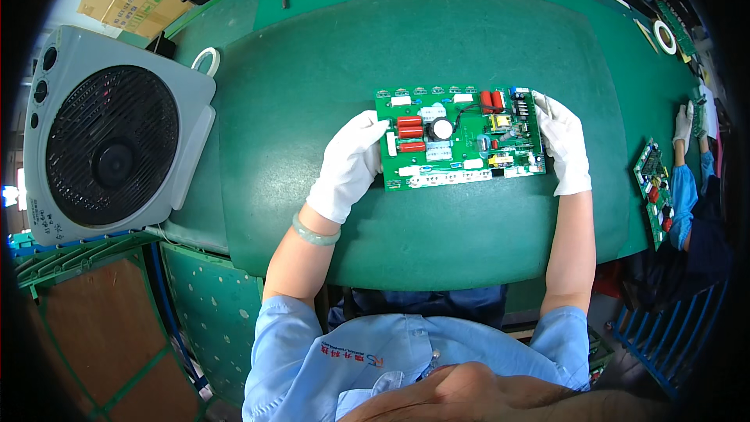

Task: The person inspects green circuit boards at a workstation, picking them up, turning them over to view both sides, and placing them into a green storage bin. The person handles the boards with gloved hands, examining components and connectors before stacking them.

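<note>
I had the green circuit board (465, 141) over the worktop (312, 55), left hand (348, 160) and right hand (564, 144) fingers clamped on its side edges. Fingertips underneath were hidden; couldn't tell if the board touched down. Couldn't identify a grey sliver (548, 107) at the right fingers. Co-worker (684, 195), far right, was partly lost in the dark rim.

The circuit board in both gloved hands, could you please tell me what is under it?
The green mat shows around the circuit board; the board itself covers whatever lies directly beneath.
</note>
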Available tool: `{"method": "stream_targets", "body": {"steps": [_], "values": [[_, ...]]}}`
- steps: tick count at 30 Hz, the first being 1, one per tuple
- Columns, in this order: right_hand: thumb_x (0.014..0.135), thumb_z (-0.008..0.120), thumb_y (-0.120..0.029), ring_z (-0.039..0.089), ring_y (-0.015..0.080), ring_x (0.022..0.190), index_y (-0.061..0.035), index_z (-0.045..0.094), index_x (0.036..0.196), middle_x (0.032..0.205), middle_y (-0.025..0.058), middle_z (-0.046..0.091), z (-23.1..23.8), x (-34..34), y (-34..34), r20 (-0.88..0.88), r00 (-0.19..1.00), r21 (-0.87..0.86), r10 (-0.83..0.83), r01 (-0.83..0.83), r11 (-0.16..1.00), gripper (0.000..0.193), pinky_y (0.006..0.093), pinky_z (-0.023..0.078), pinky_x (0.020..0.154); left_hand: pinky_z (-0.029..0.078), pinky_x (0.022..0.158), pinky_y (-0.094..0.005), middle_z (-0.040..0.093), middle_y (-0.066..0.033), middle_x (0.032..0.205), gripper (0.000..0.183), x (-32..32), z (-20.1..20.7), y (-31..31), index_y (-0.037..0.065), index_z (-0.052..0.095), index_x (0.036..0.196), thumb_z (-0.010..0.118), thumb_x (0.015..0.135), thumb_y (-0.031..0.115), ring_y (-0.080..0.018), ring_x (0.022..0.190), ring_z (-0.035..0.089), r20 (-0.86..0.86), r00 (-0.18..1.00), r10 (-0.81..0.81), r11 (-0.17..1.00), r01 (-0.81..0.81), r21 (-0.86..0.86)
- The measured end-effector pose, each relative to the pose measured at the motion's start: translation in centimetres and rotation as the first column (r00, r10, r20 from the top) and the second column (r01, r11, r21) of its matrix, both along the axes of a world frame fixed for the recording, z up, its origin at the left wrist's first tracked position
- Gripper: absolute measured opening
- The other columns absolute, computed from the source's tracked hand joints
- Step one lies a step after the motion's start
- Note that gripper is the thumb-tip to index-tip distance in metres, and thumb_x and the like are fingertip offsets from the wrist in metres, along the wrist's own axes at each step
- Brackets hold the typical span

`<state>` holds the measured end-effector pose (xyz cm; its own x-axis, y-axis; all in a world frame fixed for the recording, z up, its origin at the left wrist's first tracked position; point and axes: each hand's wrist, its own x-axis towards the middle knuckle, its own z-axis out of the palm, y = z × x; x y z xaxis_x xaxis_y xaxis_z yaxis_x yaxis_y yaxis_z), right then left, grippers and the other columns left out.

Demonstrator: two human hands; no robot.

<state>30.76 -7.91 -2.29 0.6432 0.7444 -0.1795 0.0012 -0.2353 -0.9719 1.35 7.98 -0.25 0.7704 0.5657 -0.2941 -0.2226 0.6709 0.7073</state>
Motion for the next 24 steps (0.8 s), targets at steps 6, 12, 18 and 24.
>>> {"method": "stream_targets", "body": {"steps": [6, 12, 18, 24], "values": [[0.092, 0.065, -0.025, 0.055, 0.0045, 0.074, -0.0053, 0.063, 0.123, 0.085, 0.001, 0.067, -1.1, 0.7, -0.1, 0.303, 0.951, -0.097, 0.052, -0.024, 0.995, 0.037, 0.0234, 0.047, 0.066, 0.054, 0.063, -0.0282, 0.065, -0.0074, 0.098, 0.037, -0.5, -0.4, 0.8, -0.001, 0.055, 0.123, 0.055, 0.096, 0.023, -0.0128, 0.077, 0.065, -0.435, 0.9, -0.019, 0.951, 0.151, 0.271], [0.091, 0.065, -0.028, 0.039, 0.0021, 0.046, -0.0089, 0.06, 0.13, 0.08, 0.0004, 0.065, 3.2, 0.5, -1.0, 0.143, 0.989, -0.193, 0.04, -0.011, 0.981, 0.044, 0.0197, 0.035, 0.044, 0.053, 0.083, -0.0312, 0.061, -0.0122, 0.115, 0.063, -1.9, 2.3, 2.2, 0.012, 0.052, 0.134, 0.07, 0.074, 0.0, -0.0241, 0.096, 0.062, -0.426, 0.761, 0.489, 0.032, 0.473, 0.881], [0.089, 0.067, -0.022, 0.038, 0.0017, 0.045, -0.0069, 0.054, 0.135, 0.077, -0.003, 0.062, 4.3, 0.0, -1.0, 0.098, 0.979, -0.245, 0.179, -0.151, 0.958, 0.049, 0.0185, 0.033, 0.044, 0.038, 0.108, -0.0467, 0.048, -0.0179, 0.138, 0.071, 0.2, 3.6, -0.1, 0.019, 0.053, 0.136, 0.068, 0.07, -0.002, -0.0403, 0.128, 0.045, -0.52, 0.83, 0.202, -0.389, 0.555, 0.735], [0.094, 0.06, -0.038, 0.037, 0.0062, 0.037, 0.0013, 0.067, 0.098, 0.061, 0.0034, 0.06, 1.2, 1.3, -1.5, -0.247, 0.964, 0.071, -0.1, 0.121, 0.99, 0.04, 0.0221, 0.023, 0.031, 0.039, 0.107, -0.041, 0.056, -0.0158, 0.133, 0.037, -0.9, 2.2, -0.9, -0.001, 0.056, 0.129, 0.053, 0.092, 0.004, -0.0291, 0.124, 0.053, 0.08, 0.964, -0.255, 0.882, 0.198, 0.427]]}}
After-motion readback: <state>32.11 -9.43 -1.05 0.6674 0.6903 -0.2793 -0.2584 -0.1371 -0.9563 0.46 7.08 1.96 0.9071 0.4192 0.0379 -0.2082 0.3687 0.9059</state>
